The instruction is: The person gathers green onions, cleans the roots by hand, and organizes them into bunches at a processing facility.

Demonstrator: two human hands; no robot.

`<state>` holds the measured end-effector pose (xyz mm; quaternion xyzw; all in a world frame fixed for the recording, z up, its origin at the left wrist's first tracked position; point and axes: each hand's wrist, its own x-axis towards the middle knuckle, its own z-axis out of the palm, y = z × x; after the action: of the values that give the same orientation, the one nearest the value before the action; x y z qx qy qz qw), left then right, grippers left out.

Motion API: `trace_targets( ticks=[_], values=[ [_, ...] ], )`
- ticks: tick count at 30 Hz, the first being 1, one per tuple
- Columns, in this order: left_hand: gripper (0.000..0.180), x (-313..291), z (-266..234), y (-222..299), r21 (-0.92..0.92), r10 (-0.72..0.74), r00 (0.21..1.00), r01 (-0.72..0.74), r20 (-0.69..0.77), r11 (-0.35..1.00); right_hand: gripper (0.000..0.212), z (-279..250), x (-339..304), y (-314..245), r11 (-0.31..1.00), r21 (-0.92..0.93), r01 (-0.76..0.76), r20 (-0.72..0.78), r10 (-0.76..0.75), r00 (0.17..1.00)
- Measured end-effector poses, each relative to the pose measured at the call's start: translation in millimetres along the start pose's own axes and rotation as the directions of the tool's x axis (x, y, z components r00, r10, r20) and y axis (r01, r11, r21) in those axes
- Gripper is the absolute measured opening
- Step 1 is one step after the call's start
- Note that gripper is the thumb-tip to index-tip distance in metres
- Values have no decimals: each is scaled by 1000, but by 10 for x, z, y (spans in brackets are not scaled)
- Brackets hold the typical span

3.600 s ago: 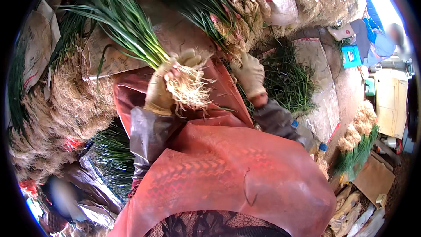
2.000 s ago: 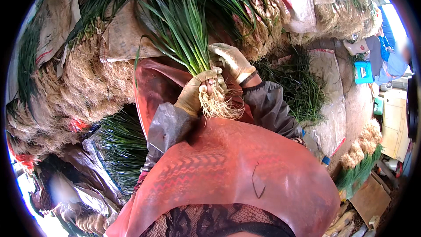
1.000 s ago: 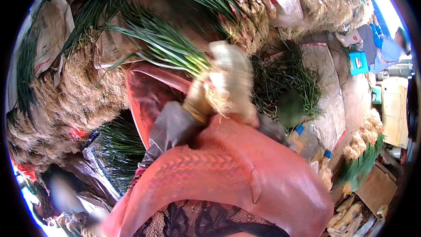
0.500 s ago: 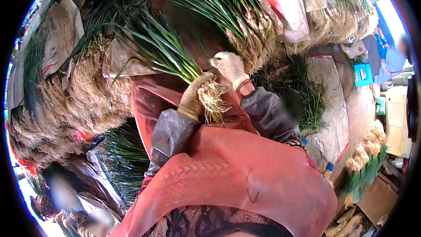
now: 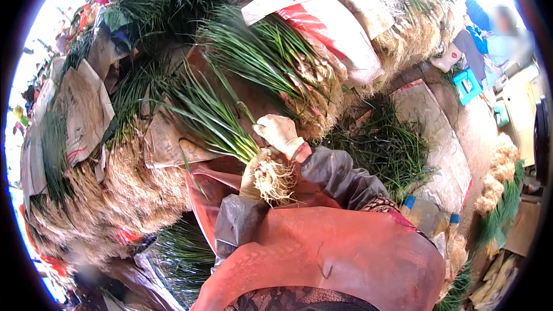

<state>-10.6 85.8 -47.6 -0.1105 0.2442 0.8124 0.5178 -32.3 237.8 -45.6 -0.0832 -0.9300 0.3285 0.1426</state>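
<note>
A bunch of green onions [image 5: 227, 129] lies slanted across my lap, its leaves toward the upper left and its pale, stringy roots toward me. Wrapped round the white stalks just above the roots is my gloved left hand [image 5: 249, 179], partly covered by them. My gloved right hand [image 5: 280, 136] is closed beside the stalks, fingers curled, close to the end of a single green leaf. Whatever its fingertips pinch is too small to make out. Under both hands spreads a red, see-through plastic apron [image 5: 345, 242].
More rooted green onions [image 5: 311, 89] are piled just ahead, beside a white and red sack [image 5: 345, 40]. Long root heaps [image 5: 138, 173] line the left. Loose green leaves [image 5: 380, 150] cover the ground at right, near a flattened sack [image 5: 435, 126]. A blue plastic container [image 5: 466, 85] stands farther right.
The view has tilted up, so everything sits lower in the picture. My right hand has come closer to the stalks, its fingers curled. My left hand still grips the bunch.
</note>
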Motion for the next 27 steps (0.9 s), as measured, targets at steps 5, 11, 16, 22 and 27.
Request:
trace_targets(
  ticks=[5,11,16,22,27],
  values=[
    [17,-24,79,12,-10,26,996,-26,83,1000,22,15,-28,-59,995,-5,100,-389,-94,917],
    [15,-8,59,-56,-105,28,983,-9,179,994,8,-175,-364,134,982,-167,-86,-445,3,895],
    [13,-356,351,49,-219,152,932,-81,330,972,37,-705,-753,847,798,-381,-467,3,506,862],
    [24,-74,-96,-51,-236,94,972,-42,214,971,49,-792,-323,890,896,-310,-317,-164,278,946],
    [27,-330,-129,-56,-189,176,984,-166,39,968,38,-731,-354,653,935,202,-292,-92,315,945]
  ],
)
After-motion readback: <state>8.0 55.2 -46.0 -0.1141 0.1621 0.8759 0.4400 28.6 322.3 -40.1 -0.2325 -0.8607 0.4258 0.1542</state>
